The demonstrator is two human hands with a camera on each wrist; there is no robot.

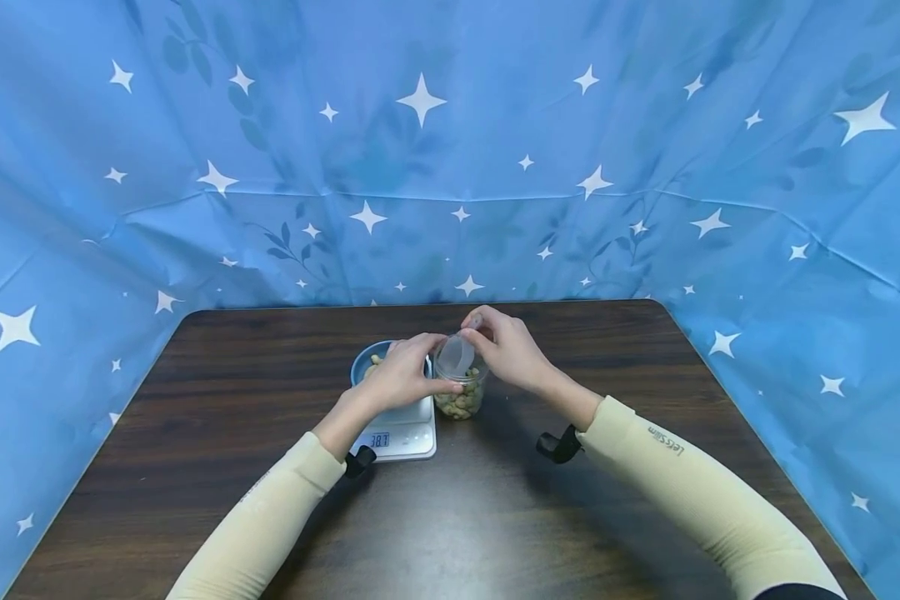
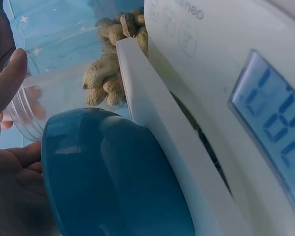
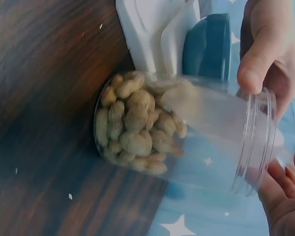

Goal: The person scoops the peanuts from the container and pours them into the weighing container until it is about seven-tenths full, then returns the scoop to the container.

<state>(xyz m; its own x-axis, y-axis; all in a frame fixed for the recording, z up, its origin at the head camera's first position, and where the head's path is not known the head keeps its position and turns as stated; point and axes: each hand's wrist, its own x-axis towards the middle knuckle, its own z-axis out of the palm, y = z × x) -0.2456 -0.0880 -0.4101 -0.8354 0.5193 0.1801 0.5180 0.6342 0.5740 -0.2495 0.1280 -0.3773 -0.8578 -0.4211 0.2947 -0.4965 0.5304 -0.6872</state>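
Note:
A clear plastic jar, partly filled with unshelled peanuts, stands on the table beside a kitchen scale. My left hand grips the jar by its rim, thumb on the near side and fingers at the far side. Over the jar's mouth, my right hand pinches the handle of a translucent scoop, whose bowl dips into the jar. On the white scale sits a blue bowl with some peanuts in it, partly hidden by my left hand. The scale's display reads 38.7.
The dark wooden table stretches out on both sides of the jar and scale. Behind it hangs a blue curtain with white stars. Black wrist straps sit below both hands, at the ends of pale sleeves.

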